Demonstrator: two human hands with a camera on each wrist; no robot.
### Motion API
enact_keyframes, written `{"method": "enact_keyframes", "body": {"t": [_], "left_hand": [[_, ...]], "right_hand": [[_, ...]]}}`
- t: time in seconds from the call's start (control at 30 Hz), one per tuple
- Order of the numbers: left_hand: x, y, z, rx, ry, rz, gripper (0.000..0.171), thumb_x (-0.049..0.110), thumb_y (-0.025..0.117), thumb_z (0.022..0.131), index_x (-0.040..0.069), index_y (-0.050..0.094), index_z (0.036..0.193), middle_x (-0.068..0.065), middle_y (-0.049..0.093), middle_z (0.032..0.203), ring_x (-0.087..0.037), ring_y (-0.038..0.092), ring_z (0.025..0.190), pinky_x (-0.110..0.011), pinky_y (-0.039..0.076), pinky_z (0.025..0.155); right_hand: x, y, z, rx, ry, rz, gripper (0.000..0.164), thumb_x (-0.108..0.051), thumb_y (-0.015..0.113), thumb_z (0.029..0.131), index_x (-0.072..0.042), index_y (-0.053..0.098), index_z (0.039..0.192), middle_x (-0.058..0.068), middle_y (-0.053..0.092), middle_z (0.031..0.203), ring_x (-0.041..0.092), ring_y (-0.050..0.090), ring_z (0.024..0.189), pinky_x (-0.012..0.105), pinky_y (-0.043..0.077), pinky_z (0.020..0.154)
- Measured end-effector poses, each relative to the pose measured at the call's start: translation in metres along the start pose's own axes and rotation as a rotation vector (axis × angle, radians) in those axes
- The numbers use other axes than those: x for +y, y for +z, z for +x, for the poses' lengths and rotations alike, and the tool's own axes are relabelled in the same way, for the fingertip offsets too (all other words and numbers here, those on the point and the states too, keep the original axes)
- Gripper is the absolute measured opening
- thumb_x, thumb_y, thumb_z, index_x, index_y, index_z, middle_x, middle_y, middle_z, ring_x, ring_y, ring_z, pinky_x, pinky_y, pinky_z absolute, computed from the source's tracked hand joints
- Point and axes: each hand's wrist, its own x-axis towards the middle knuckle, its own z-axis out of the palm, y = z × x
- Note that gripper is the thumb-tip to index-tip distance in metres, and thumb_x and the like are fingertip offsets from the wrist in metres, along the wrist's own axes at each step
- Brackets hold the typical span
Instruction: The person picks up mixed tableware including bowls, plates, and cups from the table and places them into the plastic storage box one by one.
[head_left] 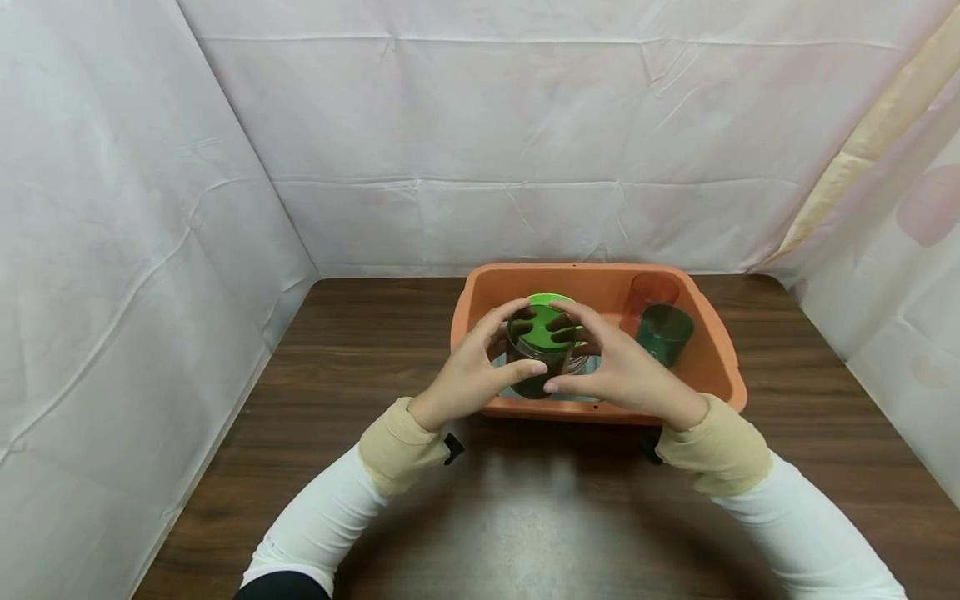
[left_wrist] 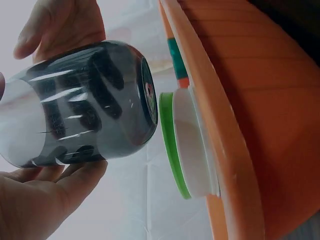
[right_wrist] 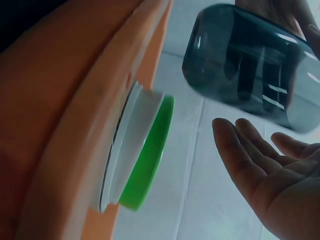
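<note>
A clear, dark-tinted cup (head_left: 536, 382) is held above the front of an orange basin (head_left: 585, 277). My left hand (head_left: 480, 358) grips it from the left, and its fingers show dark through the wall in the left wrist view. On the other side, my right hand (head_left: 618, 367) is beside the cup with fingers spread and slightly bent; a gap separates its fingertips from the cup (right_wrist: 245, 60) in the right wrist view. Beyond the cup's base is a white container with a bright green top (left_wrist: 172, 145), rising above the basin's rim.
Within the basin's right side, a dark green cup (head_left: 664, 333) leans near a reddish transparent cup (head_left: 654, 289). The basin stands at the back of a dark wooden table (head_left: 360, 358). White sheeting (head_left: 480, 125) hangs behind and at both sides.
</note>
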Motion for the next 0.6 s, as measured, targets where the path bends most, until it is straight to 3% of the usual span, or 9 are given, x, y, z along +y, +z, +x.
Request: {"method": "enact_keyframes", "body": {"t": [0.2,0.47,0.6], "left_hand": [[-0.001,0.006,-0.003,-0.013,0.014,-0.041,0.086,-0.003,0.078,0.105,-0.004,0.029,0.175,-0.029,0.044,0.169,-0.054,0.056,0.146,-0.065,0.050,0.125],[-0.002,0.009,-0.002,-0.024,-0.011,-0.048,0.087,-0.001,0.077,0.106,-0.002,0.027,0.177,-0.027,0.041,0.173,-0.051,0.054,0.153,-0.063,0.048,0.129],[0.001,0.004,0.000,-0.009,-0.009,-0.034,0.084,-0.001,0.076,0.106,0.000,0.029,0.177,-0.026,0.040,0.177,-0.047,0.050,0.160,-0.060,0.043,0.134]], "right_hand": [[-0.003,0.006,0.002,0.031,-0.027,-0.030,0.091,-0.012,0.093,0.096,-0.003,0.040,0.169,0.021,0.060,0.157,0.041,0.068,0.135,0.032,0.060,0.107],[-0.009,0.005,0.000,0.061,-0.001,-0.109,0.086,-0.015,0.094,0.095,0.000,0.045,0.164,0.021,0.067,0.147,0.036,0.072,0.124,0.043,0.062,0.100],[-0.012,-0.001,-0.002,0.071,0.010,-0.114,0.085,-0.014,0.093,0.096,0.002,0.045,0.163,0.022,0.067,0.147,0.036,0.072,0.123,0.039,0.063,0.099]]}}
